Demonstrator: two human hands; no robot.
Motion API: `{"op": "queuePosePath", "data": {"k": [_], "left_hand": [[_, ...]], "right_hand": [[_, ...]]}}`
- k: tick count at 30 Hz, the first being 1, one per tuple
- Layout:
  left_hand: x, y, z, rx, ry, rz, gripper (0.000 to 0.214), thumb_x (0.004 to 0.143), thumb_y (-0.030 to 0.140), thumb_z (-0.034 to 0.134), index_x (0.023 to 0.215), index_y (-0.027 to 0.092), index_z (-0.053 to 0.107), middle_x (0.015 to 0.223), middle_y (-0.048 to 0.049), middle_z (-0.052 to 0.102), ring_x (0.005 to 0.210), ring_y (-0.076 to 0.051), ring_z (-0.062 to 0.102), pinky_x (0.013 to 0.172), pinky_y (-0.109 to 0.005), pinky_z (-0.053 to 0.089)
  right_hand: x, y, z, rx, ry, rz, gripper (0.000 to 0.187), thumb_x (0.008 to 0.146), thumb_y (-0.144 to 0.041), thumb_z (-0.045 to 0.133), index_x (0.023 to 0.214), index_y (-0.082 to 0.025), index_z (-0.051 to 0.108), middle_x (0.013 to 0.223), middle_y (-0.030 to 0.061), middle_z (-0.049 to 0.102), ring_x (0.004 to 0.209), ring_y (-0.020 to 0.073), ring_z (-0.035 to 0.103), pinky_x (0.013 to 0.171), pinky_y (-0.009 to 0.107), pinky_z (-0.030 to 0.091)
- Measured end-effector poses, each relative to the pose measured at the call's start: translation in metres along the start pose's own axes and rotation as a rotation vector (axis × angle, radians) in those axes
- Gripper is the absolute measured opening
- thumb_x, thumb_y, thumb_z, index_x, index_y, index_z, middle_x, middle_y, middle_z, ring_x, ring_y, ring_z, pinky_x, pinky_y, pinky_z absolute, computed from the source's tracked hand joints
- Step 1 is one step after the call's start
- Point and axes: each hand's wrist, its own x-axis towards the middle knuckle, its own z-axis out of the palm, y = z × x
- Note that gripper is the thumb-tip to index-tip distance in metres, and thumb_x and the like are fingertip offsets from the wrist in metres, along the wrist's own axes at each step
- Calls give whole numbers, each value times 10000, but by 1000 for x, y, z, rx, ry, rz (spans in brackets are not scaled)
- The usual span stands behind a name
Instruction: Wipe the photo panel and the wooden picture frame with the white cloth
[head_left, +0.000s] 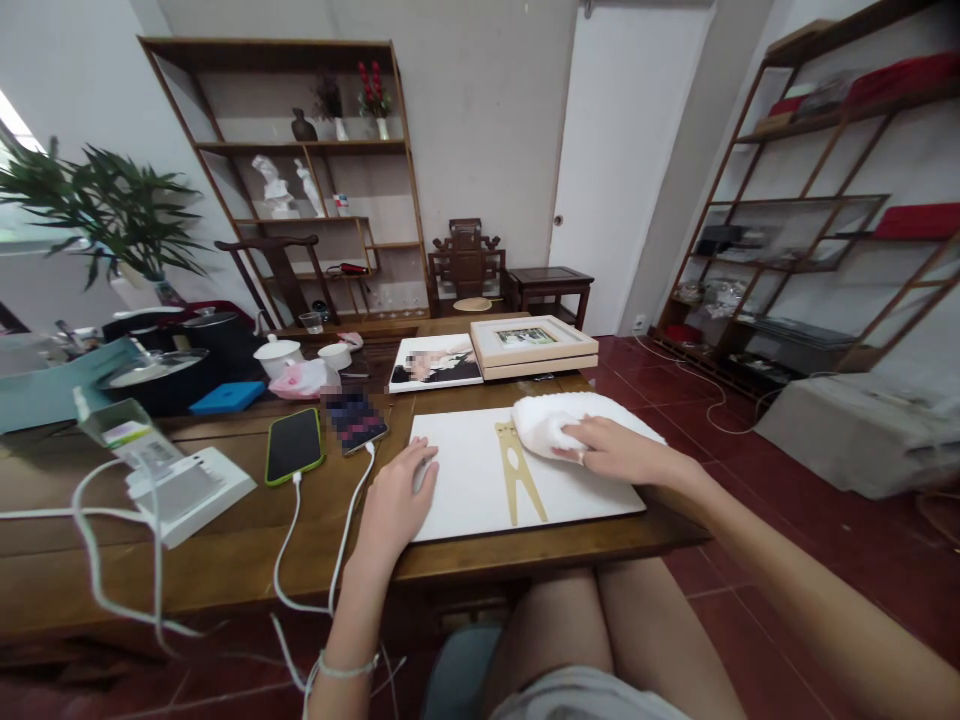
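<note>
A white board (465, 480), a picture frame's back with a gold stand leg (521, 478), lies flat on the wooden table (225, 560) in front of me. My left hand (397, 500) rests on the board's left edge, fingers curled against it, holding it down. My right hand (611, 450) presses a white cloth (551, 420) onto the board's upper right part, fingers bent over the cloth.
Behind the board lie a photo print (435, 362) and two stacked light wooden frames (532, 345). Left of it are two phones on white cables (294, 445), an open white box (180, 485), cups, a pink bag and pots. Shelves line the back and right walls.
</note>
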Motion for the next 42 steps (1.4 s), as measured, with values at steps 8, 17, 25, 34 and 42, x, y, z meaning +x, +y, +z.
{"op": "queuePosePath", "data": {"k": [8, 17, 25, 34, 42], "left_hand": [[0, 1, 0, 17, -14, -6, 294, 859, 305, 445, 1051, 215, 648, 1264, -57, 596, 1208, -227, 516, 1007, -365, 412], [1, -1, 1, 27, -3, -21, 339, 856, 330, 451, 1083, 186, 656, 1268, -65, 593, 1191, -233, 531, 1022, -363, 400], [2, -2, 0, 25, -10, -9, 344, 855, 318, 453, 1092, 163, 648, 1268, -83, 590, 1190, -225, 532, 1027, -358, 395], [0, 2, -1, 29, -10, -25, 354, 858, 309, 448, 1099, 145, 649, 1275, -80, 585, 1185, -236, 534, 1022, -370, 399], [1, 1, 0, 21, -3, -19, 345, 858, 308, 456, 1100, 158, 649, 1270, -72, 589, 1184, -234, 535, 1019, -372, 403]], "right_hand": [[-71, -44, -22, 113, -204, -3, 202, 878, -302, 411, 799, -228, 581, 830, 49, 614, 803, 228, 553, 720, 329, 396], [13, -26, -5, 205, 111, 107, 360, 921, -410, 304, 808, -195, 569, 907, 77, 658, 809, 242, 582, 723, 345, 423], [35, -55, 39, 63, 162, -43, 303, 771, -101, 422, 1003, -154, 609, 1260, 148, 554, 1334, 305, 264, 1060, 559, 120], [-52, -92, 16, 113, -66, -147, 288, 744, -81, 443, 937, -195, 626, 1257, 114, 566, 1359, 223, 236, 1101, 474, 155], [-13, -54, 15, 109, 17, -128, 279, 887, -177, 375, 1057, -189, 597, 1228, 90, 579, 1261, 271, 390, 1042, 465, 265]]}}
